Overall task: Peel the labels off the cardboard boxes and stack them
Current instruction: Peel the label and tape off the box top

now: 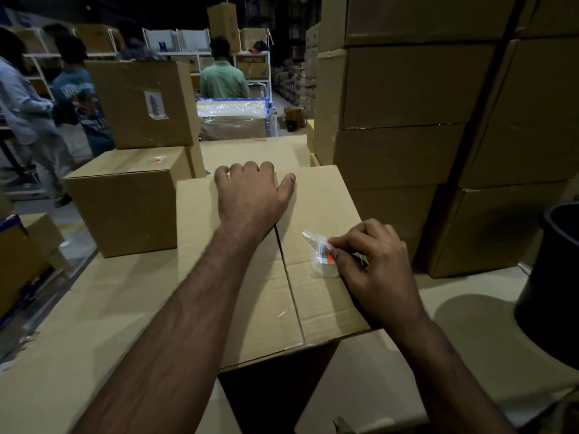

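Note:
A closed cardboard box (250, 283) stands in front of me on a cardboard-covered surface, its top seam running away from me. My left hand (253, 192) rests on the box's far edge, fingers curled over it and thumb spread on top. Near the box's right edge my right hand (372, 261) pinches a small label (322, 256), white with an orange patch under clear tape; its far end is lifted off the box.
A tall stack of cardboard boxes (423, 120) rises on the right. Two stacked boxes (131, 189), the upper one labelled, stand at the left. A black bin (557, 277) is at the right edge. Several people stand at shelves in the back.

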Demonstrator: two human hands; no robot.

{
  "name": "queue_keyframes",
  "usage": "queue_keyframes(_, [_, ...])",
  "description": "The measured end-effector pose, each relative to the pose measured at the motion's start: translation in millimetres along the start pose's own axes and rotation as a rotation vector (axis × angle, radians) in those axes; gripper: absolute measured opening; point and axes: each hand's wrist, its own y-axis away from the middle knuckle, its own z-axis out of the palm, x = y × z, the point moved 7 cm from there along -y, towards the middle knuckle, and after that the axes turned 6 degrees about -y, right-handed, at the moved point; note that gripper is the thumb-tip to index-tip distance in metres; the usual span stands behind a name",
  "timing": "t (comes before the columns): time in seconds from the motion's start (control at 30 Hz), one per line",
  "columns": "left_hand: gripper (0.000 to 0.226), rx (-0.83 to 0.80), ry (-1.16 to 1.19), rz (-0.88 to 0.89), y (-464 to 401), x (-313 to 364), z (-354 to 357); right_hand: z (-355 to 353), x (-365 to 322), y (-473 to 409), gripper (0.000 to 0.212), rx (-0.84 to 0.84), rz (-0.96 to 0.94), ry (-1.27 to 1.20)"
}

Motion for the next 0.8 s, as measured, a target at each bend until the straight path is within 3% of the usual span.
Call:
queue_keyframes(0.37, [0.059, 0.004, 0.010, -0.001, -3.5, -2.8, 4.4, 3.0, -1.9, -1.6, 0.013, -0.041, -0.007, 0.056])
queue_keyframes(0.57, [0.061, -0.015, 0.015, -0.005, -4.9, -2.5, 5.5, 4.5, -4.9, -0.2, 0.025, -0.072, -0.024, 0.044])
queue_keyframes(0.8, [0.061, -0.035, 0.015, -0.003, -5.5, -2.8, 4.6, 8.1, -5.6, -2.0, 0.009, -0.111, -0.027, 0.044])
